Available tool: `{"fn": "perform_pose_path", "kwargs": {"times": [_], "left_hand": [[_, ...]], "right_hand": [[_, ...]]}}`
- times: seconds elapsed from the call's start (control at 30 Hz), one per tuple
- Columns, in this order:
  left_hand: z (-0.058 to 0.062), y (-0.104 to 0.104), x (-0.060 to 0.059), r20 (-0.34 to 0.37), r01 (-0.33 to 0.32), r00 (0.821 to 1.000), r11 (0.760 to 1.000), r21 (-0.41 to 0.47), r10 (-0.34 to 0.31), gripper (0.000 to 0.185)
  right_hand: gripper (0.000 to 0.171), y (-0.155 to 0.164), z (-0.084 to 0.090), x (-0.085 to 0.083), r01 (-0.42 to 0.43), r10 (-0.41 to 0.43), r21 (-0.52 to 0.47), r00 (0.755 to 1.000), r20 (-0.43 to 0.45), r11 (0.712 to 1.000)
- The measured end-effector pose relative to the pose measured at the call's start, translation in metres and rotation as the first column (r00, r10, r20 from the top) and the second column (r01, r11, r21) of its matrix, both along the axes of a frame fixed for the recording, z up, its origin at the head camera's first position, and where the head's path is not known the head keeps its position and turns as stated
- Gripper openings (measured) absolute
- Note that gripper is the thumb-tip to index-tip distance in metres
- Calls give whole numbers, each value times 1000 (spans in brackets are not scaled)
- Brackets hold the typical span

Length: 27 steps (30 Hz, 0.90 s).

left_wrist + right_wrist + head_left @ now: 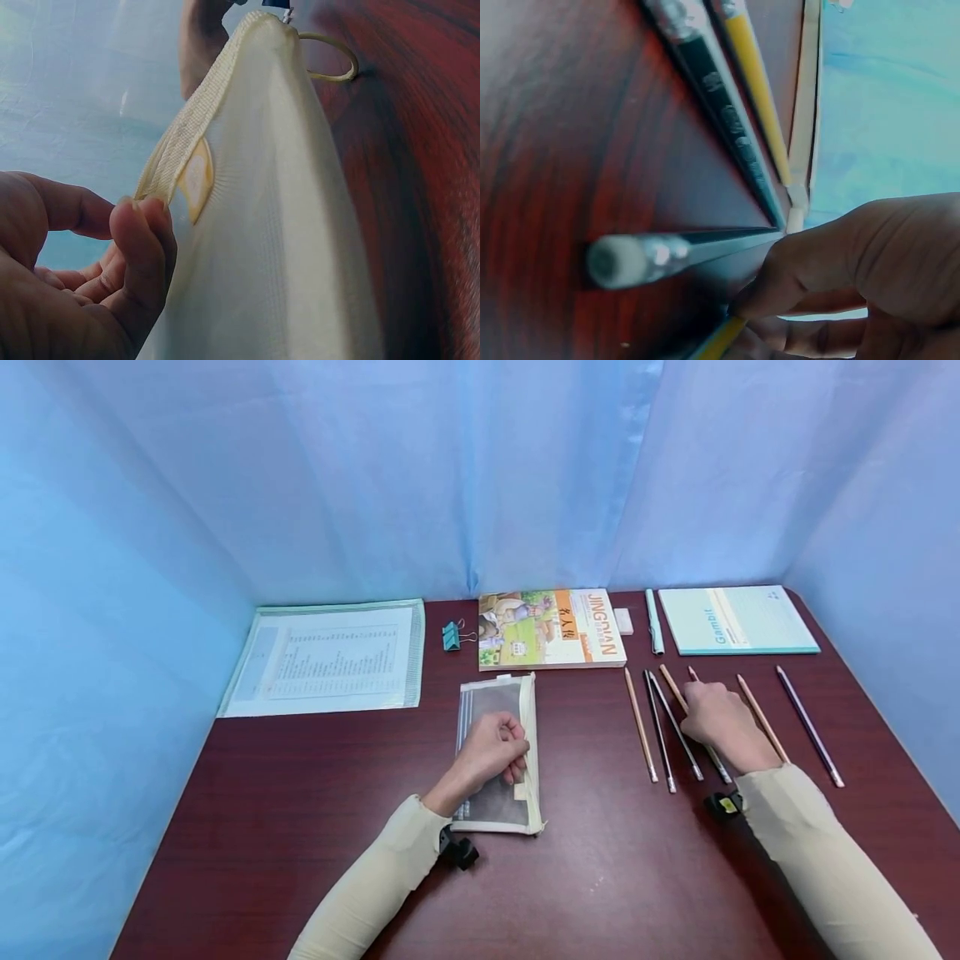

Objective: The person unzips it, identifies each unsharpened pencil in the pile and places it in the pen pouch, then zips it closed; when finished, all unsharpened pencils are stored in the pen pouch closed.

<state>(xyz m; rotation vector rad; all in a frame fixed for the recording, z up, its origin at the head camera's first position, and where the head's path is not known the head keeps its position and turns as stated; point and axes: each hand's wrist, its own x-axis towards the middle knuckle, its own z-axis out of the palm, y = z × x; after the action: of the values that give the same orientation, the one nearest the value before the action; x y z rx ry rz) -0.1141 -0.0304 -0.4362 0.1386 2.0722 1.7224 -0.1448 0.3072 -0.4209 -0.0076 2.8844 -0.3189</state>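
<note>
A see-through zip pencil pouch (pixel 491 810) with cream edging lies on the table at centre. My left hand (pixel 495 747) pinches its cream zip edge between thumb and fingertips, lifting that edge in the left wrist view, where the mesh side (pixel 262 225) stands up. My right hand (pixel 716 714) is over the row of pencils, thumb and fingers closed on a yellow pencil (pixel 720 339). Another pencil tip (pixel 692 673) pokes out beyond that hand. To its left lie a silver-grey pencil (pixel 678 727), a black pencil (pixel 660 731) and a wood-coloured pencil (pixel 640 724).
To the right lie another wood-coloured pencil (pixel 761 718) and a purple pencil (pixel 810 727). Along the back are a document sleeve (pixel 322 660), teal binder clip (pixel 452 636), book (pixel 551 628), white eraser (pixel 623 621), pale green pen (pixel 654 622) and notebook (pixel 738 620). Blue curtains (pixel 375 485) surround the table.
</note>
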Motion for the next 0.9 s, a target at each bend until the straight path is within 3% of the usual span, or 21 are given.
{"fn": "perform_pose_path", "kwargs": {"times": [0.23, 0.3, 0.37, 0.43, 0.57, 0.63, 0.73, 0.9], "left_hand": [[1, 1, 0, 4, 0, 1000, 1000, -14, 0, 9], [1, 0, -1, 1, -1, 1000, 1000, -15, 1, 9], [1, 0, -1, -1, -3, 1000, 1000, -14, 3, 9], [1, -1, -1, -3, -3, 1000, 1000, -12, 3, 9], [1, -1, -1, -7, -4, 1000, 1000, -1, 4, 9], [0, -1, -1, -7, -4, 1000, 1000, 2, 4, 9], [0, -1, -1, -3, -4, 1000, 1000, 4, 4, 9], [0, 0, -1, -1, -3, 1000, 1000, 10, 3, 9]], "right_hand": [[33, 3, 19, 10, 58, -61, -92, 998, -31, 994], [41, -1, 23, 13, 36, -45, -163, 997, -56, 986], [47, -10, 24, 15, 11, -24, -286, 999, -41, 958], [49, -22, 22, 16, 2, 3, -445, 1000, 11, 895], [55, -48, 8, 18, 89, 83, -732, 977, 195, 675], [56, -61, -1, 18, 123, 137, -795, 958, 250, 594], [56, -81, -12, 17, 160, 189, -833, 935, 300, 529], [55, -113, -26, 12, 198, 221, -851, 914, 339, 486]]}}
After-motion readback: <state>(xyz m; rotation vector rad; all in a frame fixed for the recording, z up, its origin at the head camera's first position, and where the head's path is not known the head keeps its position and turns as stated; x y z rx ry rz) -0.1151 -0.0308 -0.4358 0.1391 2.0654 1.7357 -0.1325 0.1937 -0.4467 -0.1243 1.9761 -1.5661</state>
